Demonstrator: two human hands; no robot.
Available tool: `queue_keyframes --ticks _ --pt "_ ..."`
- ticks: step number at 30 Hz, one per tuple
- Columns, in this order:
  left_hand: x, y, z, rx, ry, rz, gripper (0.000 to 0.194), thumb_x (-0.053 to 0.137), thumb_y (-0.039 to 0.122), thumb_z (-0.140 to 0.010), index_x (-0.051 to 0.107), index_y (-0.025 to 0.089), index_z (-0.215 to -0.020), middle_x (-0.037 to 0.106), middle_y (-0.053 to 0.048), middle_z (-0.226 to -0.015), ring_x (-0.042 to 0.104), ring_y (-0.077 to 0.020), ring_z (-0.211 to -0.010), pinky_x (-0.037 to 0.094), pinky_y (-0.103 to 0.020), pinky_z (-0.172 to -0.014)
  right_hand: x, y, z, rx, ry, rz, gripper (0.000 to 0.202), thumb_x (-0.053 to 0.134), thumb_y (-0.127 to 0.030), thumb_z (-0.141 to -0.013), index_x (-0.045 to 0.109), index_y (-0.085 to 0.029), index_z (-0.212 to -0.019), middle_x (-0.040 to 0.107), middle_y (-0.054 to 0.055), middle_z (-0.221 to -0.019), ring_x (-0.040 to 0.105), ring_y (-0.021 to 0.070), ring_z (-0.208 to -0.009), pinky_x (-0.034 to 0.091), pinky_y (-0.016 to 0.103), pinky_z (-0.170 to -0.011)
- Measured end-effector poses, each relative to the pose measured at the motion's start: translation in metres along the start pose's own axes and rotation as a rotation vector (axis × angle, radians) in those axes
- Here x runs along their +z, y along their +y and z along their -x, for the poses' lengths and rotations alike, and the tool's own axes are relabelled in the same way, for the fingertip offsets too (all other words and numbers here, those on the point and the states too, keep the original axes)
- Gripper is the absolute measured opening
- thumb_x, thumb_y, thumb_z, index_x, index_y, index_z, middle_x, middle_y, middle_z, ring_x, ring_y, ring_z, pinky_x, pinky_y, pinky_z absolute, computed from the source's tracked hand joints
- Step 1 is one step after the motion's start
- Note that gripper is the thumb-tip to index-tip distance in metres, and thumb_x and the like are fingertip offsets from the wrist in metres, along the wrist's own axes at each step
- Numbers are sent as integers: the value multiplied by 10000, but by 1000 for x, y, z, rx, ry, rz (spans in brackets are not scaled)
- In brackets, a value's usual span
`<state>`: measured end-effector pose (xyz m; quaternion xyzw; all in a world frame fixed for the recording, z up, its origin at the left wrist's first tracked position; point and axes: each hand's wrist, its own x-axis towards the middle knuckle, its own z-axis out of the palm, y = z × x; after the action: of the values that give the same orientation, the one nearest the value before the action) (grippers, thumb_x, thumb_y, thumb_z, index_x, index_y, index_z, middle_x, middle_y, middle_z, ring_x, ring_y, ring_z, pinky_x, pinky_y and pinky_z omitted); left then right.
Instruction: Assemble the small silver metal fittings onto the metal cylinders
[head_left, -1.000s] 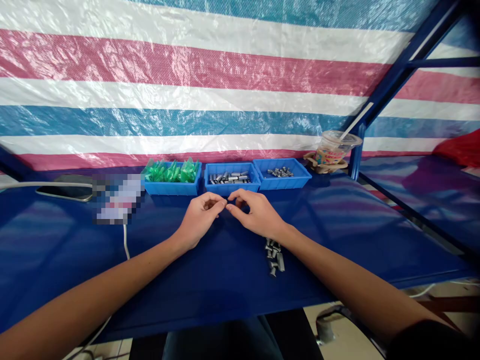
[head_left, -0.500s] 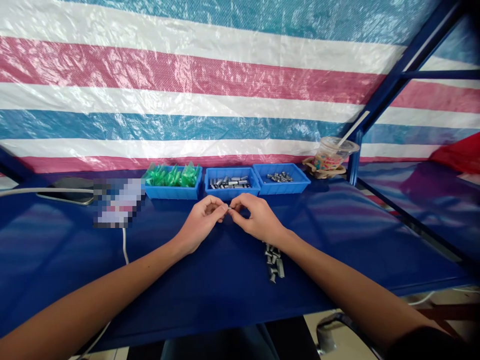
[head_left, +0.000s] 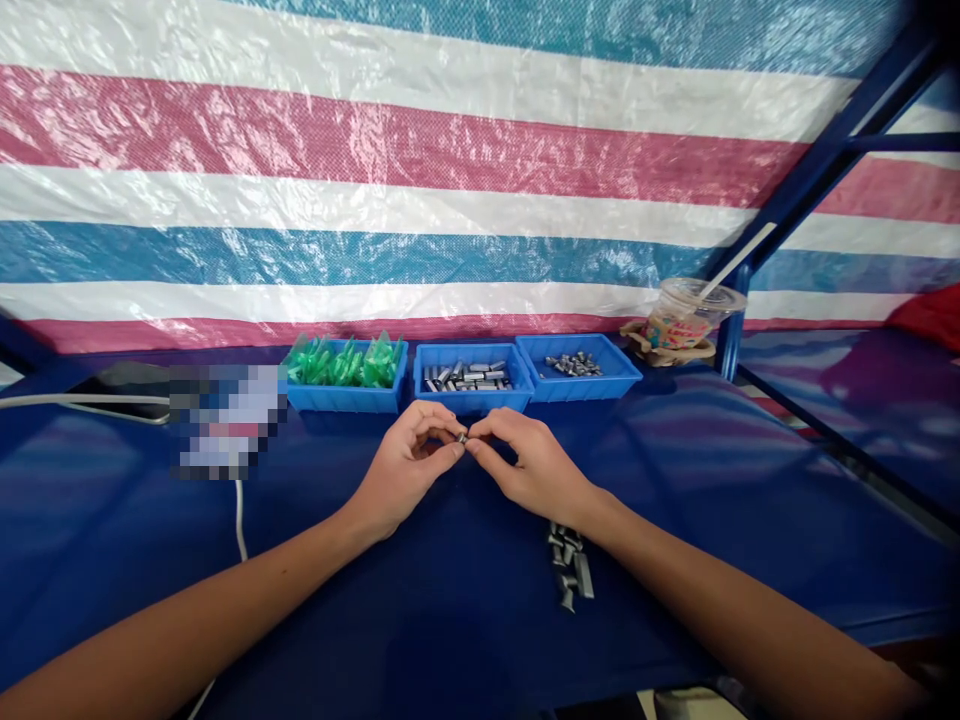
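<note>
My left hand [head_left: 409,465] and my right hand [head_left: 529,462] meet above the blue table, thumbs and fingertips pinched together. Between them sits a small silvery metal part [head_left: 461,438], mostly covered by the fingers, so its exact kind is unclear. Just behind the hands stands a blue bin [head_left: 472,403] with short metal cylinders [head_left: 472,376]. To its right, another blue bin [head_left: 589,388] contains smaller metal pieces [head_left: 574,364]. Beside my right forearm lies a small pile of metal parts [head_left: 570,565], some with flared ends.
At the left, a third blue bin [head_left: 345,399] is filled with green plastic pieces [head_left: 345,362]. Further left are a phone-like dark device [head_left: 120,385], a blurred item [head_left: 229,420] and a white cable [head_left: 240,520]. A plastic cup [head_left: 682,325] with a straw stands by the blue frame post [head_left: 729,335].
The camera view has shifted slightly, so the bins and pile appear lower. A little more of the small metal part now shows between my fingertips, which remain pinched together.
</note>
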<state>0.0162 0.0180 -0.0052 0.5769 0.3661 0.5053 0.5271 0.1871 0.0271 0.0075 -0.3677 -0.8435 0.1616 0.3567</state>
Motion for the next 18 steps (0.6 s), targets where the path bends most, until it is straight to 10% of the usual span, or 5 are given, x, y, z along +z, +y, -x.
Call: queue_keyframes --ticks 18 --pt "-2 -2 2 -81 -16 -72 176 607 313 -815 620 185 -935 604 2 -795 540 -122 -743 418 -239 -694 -4 -5 -2 95 56 -121 58 545 -217 -825 562 -194 -875 614 14 -790 575 136 -721 468 273 -666"
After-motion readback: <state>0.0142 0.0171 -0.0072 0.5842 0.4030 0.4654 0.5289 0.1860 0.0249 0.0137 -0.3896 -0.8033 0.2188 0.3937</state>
